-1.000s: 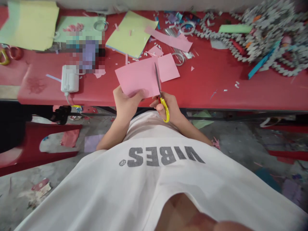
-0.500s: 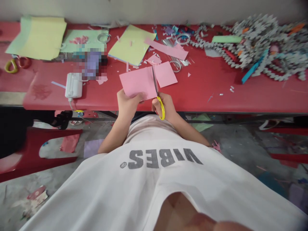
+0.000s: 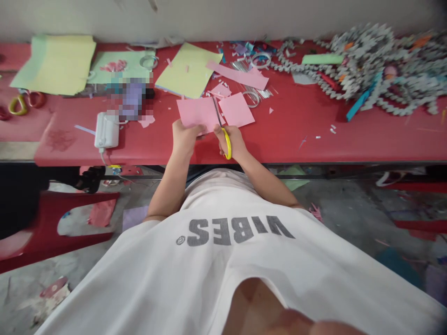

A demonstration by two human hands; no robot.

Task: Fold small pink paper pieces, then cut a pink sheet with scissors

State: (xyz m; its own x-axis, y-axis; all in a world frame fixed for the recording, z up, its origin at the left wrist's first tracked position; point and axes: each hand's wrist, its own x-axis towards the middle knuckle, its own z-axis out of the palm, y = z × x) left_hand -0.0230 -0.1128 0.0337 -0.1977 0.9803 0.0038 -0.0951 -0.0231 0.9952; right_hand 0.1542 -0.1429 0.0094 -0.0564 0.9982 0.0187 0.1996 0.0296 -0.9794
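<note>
My left hand [image 3: 185,138] pinches the lower left part of a pink sheet of paper [image 3: 199,113], thumb on top. In my right hand [image 3: 233,141] is a pair of scissors [image 3: 227,144] with yellow handles. Their dark blades lie along the right side of that sheet, pointing away from me. Whether the blades are fully closed I cannot tell. Just right of the blades a squarish pink paper piece [image 3: 237,110] lies on the red table [image 3: 296,135]. Behind it are a long pink strip [image 3: 240,74] and small pink scraps.
Yellow paper sheets [image 3: 190,70] lie at the back, near a blurred purple object [image 3: 133,97]. A white charger [image 3: 106,130] with a cable sits left. Other scissors [image 3: 18,105] lie far left. A heap of grey scalloped garland [image 3: 370,60] covers the back right.
Both hands, the pink sheet and the scissors have shifted slightly away from me. The scissors have moved a little left along with my right hand.
</note>
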